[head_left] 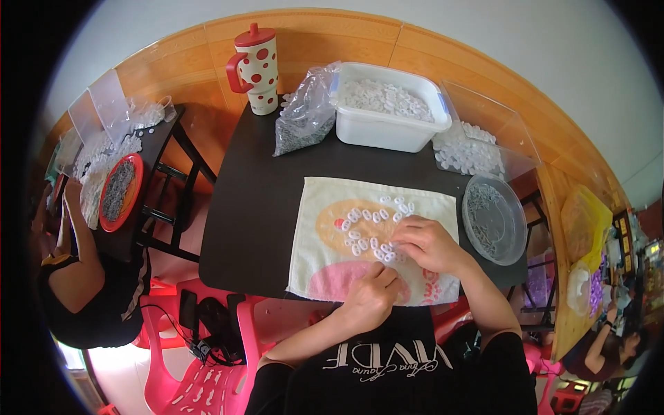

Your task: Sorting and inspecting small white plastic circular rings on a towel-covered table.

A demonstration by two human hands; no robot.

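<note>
Several small white oval plastic pieces (356, 245) lie loosely on a cream towel (311, 207) with a pink and tan print. My right hand (427, 243) reaches in over the right side of these pieces, its fingers bent together and its fingertips among them. Nearer to me, my left hand (373, 296) is closed in a pinch just below the pieces, over the towel's pink patch. Whatever either hand pinches is too small or too covered to make out.
Behind the towel stand a white tub (387, 135) of white pieces, a clear bag (303, 128) of grey bits and a dotted tumbler (256, 72). A clear bin (477, 155) of white pieces and a round tub (494, 220) of small metal parts sit right. Another person works left.
</note>
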